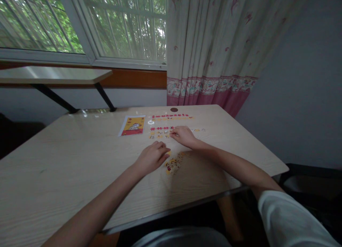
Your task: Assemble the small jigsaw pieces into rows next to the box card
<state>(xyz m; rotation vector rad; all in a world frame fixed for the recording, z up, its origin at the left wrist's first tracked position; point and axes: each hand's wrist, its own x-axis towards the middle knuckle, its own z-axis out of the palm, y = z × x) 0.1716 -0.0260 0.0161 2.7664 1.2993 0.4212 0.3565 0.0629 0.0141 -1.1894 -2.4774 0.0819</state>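
My left hand (153,156) hovers over the table just left of a loose heap of jigsaw puzzle pieces (173,165), mostly yellow and dark. Its thumb and forefinger close on a small yellow puzzle piece (169,153). Farther away, my right hand (184,136) reaches down to the nearer rows, its fingertips pinched at a puzzle piece that they mostly cover. Around it lie rows of separate pieces: red pieces (159,128) on one line, yellow and white pieces (159,133) below. Beyond these is another red row (171,115), with a yellow row (173,119) under it.
A printed picture (133,126) of a white cartoon animal on yellow and red lies left of the rows. Behind them is a dark round disc (174,109) in the tabletop (80,161). A raised shelf (56,75) stands at the back left, near the window and curtain (208,54).
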